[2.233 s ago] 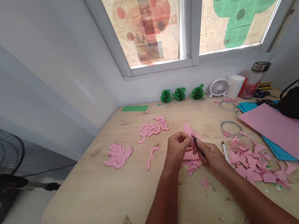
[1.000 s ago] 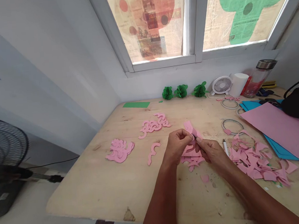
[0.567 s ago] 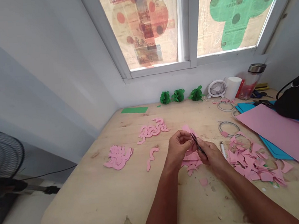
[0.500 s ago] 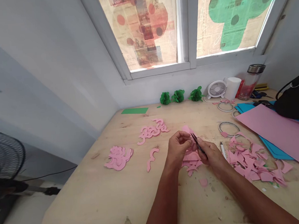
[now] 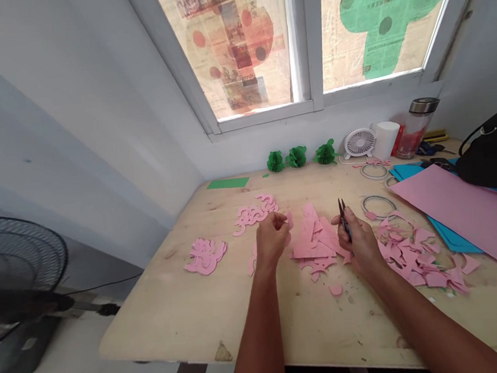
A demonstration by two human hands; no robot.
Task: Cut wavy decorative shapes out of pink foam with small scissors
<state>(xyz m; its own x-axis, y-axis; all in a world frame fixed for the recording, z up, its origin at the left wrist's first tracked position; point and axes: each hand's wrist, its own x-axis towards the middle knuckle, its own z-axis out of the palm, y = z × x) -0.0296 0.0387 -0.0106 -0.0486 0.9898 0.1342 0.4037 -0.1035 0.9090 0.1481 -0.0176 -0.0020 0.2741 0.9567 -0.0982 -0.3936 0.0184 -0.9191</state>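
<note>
My left hand [image 5: 271, 241] is closed in a pinch over the table, its fingers on a curved pink paper cutout [image 5: 289, 220] partly hidden behind them. In my right hand [image 5: 362, 240] is a pair of dark scissors [image 5: 342, 210], blades pointing away from me and slightly apart. Between the hands lies a stack of pink paper pieces [image 5: 316, 241]. A wavy pink strip [image 5: 251, 261] lies partly behind my left wrist. Farther left are a heap of pink cutouts [image 5: 206, 256] and another cluster of wavy cutouts [image 5: 253, 213].
Pink scraps [image 5: 420, 258] are heaped right of my right hand. Pink sheet [image 5: 464, 214] and blue sheets [image 5: 453, 238] lie at the right, beneath a black bag [image 5: 495, 150]. Green paper ornaments [image 5: 297, 156], a small white fan [image 5: 359, 142] and a bottle [image 5: 415, 128] line the wall.
My hands have parted. The left has moved left with the pink cutout, away from the scissors; the right has shifted right with the scissors. The paper stack between them is uncovered.
</note>
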